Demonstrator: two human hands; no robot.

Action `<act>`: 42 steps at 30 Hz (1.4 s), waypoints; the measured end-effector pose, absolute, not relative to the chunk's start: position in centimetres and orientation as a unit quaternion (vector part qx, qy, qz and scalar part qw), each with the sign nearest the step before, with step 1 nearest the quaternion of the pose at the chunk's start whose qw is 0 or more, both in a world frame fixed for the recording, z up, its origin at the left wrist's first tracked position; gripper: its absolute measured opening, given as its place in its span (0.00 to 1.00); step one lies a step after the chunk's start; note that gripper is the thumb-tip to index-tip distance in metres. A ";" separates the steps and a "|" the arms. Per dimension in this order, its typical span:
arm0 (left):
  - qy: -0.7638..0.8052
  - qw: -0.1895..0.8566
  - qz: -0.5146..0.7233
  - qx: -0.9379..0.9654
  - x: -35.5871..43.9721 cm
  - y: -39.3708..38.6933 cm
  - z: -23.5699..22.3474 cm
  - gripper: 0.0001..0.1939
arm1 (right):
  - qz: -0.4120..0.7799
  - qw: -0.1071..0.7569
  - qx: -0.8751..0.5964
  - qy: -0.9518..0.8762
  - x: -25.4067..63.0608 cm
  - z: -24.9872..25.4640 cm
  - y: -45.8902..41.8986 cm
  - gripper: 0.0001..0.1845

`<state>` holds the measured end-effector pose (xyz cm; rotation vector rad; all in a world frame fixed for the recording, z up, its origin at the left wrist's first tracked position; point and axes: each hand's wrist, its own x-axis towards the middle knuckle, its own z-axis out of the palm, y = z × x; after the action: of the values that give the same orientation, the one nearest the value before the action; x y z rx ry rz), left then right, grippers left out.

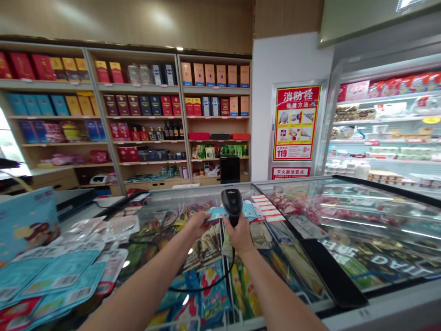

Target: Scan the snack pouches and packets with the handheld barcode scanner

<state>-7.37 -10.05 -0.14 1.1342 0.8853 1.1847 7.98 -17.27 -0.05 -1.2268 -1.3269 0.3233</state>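
Observation:
My right hand is wrapped round the handle of a black barcode scanner, held upright above the freezer's glass lid. A cable runs down from the scanner and curves off to the left. My left hand pinches the left end of a light blue packet, just left of the scanner. Part of that packet is hidden behind the scanner. Another blue packet with a printed label shows right of the scanner, on the glass.
Blue packets with barcodes are piled at the lower left beside a blue box. Orange-and-white labels lie on the glass. A black panel rests at the right. Shelves of boxed goods and a lit fridge stand behind.

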 end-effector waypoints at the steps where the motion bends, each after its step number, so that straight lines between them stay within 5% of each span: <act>1: 0.391 0.611 0.504 0.468 -9.0 -10.9 -0.4 0.12 | 0.143 0.607 -0.532 -0.574 8.0 0.0 -17.3 0.19; 8: 0.316 0.632 0.553 0.442 -14.6 -14.4 -1.4 0.25 | 0.117 0.615 -0.506 -0.592 7.8 0.3 -17.5 0.17; 13: 0.330 0.628 0.543 0.450 -13.6 -13.1 -2.0 0.24 | 0.137 0.619 -0.502 -0.588 8.4 0.6 -17.4 0.17; 20: 0.374 0.547 0.621 0.419 -15.3 -11.0 -2.6 0.17 | 0.438 0.655 -0.415 -0.456 9.2 0.2 -17.0 0.20; 26: 0.414 0.482 0.621 0.459 -15.2 -9.7 -4.0 0.16 | 0.580 0.524 -0.444 -0.439 6.6 -0.6 -18.4 0.19; 31: 0.460 0.397 0.589 0.532 -14.7 -8.9 -5.1 0.16 | 0.607 0.445 -0.458 -0.474 3.5 -0.6 -20.4 0.18; 42: 0.503 0.387 0.554 0.538 -14.0 -8.8 -4.7 0.13 | 0.552 0.479 -0.483 -0.482 3.9 -1.9 -22.9 0.23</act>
<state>-14.02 -8.77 -4.67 1.3689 1.2815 1.4113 3.88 -22.86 -1.86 -1.1802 -1.1777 1.3474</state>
